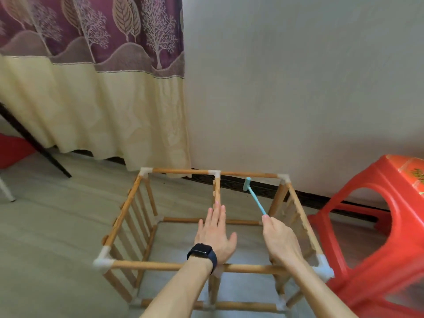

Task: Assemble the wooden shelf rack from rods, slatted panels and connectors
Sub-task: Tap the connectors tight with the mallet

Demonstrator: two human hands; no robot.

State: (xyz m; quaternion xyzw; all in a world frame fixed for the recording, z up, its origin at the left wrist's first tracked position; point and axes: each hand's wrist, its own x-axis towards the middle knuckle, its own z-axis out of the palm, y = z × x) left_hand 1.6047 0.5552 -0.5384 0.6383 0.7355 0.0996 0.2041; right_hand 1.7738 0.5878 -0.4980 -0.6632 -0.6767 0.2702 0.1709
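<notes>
Grey floor [57, 237] by a pale wall [298, 88] carries our shelf rack [146, 265], an open box of light wooden rods [179, 171] joined by white connectors [103, 262], with slatted panels [123, 211] as its left and right sides. Our left grip [215, 235] hovers flat and outstretched over its middle, holding nothing. Our right grip [278, 239] is curled round the handle of a small blue mallet [254, 198], head near the back top rod.

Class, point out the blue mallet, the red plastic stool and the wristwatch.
blue mallet [247, 184]: head view, on its head.
red plastic stool [390, 267]: head view, on its side wall.
wristwatch [202, 250]: head view, on its dark face.
</notes>
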